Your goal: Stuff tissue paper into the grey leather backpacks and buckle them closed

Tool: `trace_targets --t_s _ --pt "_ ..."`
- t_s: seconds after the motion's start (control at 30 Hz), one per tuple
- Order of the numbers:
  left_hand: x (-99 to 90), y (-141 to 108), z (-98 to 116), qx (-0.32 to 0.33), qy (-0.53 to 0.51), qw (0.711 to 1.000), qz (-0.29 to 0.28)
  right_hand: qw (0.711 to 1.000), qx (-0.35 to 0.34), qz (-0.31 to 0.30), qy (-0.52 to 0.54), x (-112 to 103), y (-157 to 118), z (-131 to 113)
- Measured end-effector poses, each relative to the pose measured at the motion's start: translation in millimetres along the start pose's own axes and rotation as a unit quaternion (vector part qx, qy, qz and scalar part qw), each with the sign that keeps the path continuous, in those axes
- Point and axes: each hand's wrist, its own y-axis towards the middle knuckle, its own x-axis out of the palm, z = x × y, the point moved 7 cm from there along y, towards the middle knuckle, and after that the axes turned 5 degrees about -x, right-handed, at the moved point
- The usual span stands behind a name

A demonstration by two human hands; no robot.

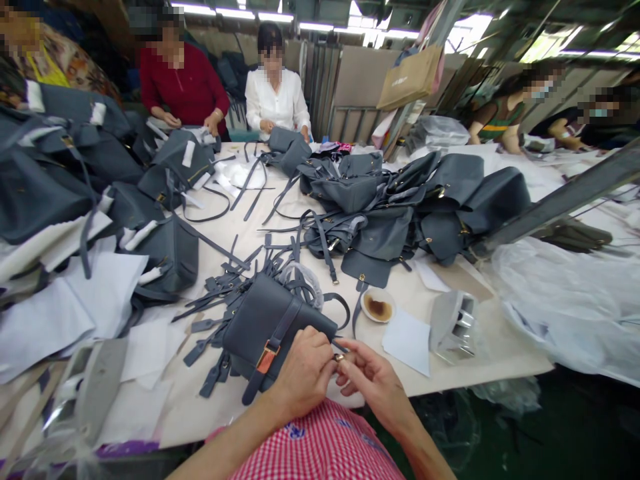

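A dark blue-grey handbag [260, 310] with a flap, a strap and a gold buckle lies tilted on the table in front of me. My left hand [307, 367] is closed at its lower right end, the fingers curled over the edge. Close beside it, my right hand [370, 380] pinches at a small shiny metal fitting [339, 358] by the bag's side. The fingertips of both hands nearly meet there and partly cover it. Under and behind the bag, several loose dark straps [215, 373] are spread out. An orange-brown patch [265, 361] shows at the buckle.
A white dish [369, 313] of brown liquid stands right of the bag, near white paper [407, 341] and a grey dispenser [445, 323]. Bag piles [370, 187] lie behind; more bags [175, 257] are left. Several people work across the table. A metal post [565, 193] slants at right.
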Motion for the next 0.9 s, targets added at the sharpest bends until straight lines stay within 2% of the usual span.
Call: trace_targets --t_s 0.17,0.27,0.4,0.5,0.7,0.9 --pt "1.7 4.9 -2.3 -0.041 -0.02 0.997 -0.055 0.997 -0.06 -0.004 -0.04 3.3 5.0 0.5" --pt "1.2 5.5 -3.7 -0.059 -0.022 0.996 -0.061 0.995 -0.081 -0.009 -0.059 2.8 7.2 1.5" --pt "1.1 4.9 -5.6 -0.081 -0.028 0.995 -0.059 0.997 -0.052 0.062 -0.004 -10.0 7.0 8.0" --pt "1.3 4.6 -5.3 -0.086 -0.03 0.994 -0.062 0.993 -0.079 0.089 -0.02 -16.7 4.9 6.1" --pt "0.1 5.0 -4.6 -0.087 -0.036 0.993 -0.074 0.99 -0.131 0.039 -0.025 -11.3 9.4 1.6" --pt "-2.9 5.0 -4.5 -0.096 -0.057 0.992 -0.059 0.988 -0.14 0.021 -0.063 0.8 14.2 -8.4"
